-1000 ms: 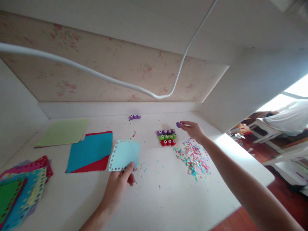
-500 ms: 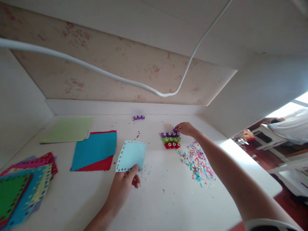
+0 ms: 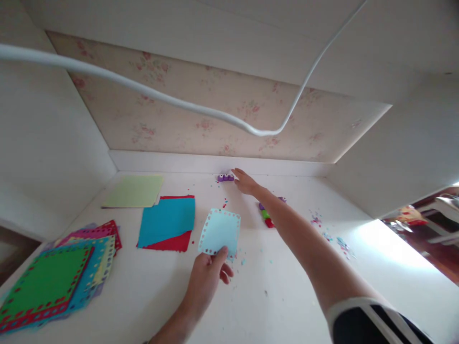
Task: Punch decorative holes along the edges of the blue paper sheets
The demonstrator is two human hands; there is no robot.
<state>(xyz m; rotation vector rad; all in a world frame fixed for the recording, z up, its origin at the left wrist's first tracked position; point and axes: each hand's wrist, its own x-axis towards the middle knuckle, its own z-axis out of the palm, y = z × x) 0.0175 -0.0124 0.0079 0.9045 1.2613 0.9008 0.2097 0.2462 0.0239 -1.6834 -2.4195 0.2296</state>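
The left hand (image 3: 208, 277) has its grip clamped on the light-blue card (image 3: 221, 229) by the near edge, so most punched holes show! Beyond the card, the right hand (image 3: 246, 183), fingers apart, reaches beside purple punches (image 3: 225, 178), seemingly lined up for easy access.

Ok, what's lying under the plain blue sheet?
Red sheeting shows past the blue sheet at its top and lower edges; how many sheets lie beneath is covered.

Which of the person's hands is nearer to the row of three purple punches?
The right hand: its fingers are just beside the row. The left hand is well below, holding the pale blue card.
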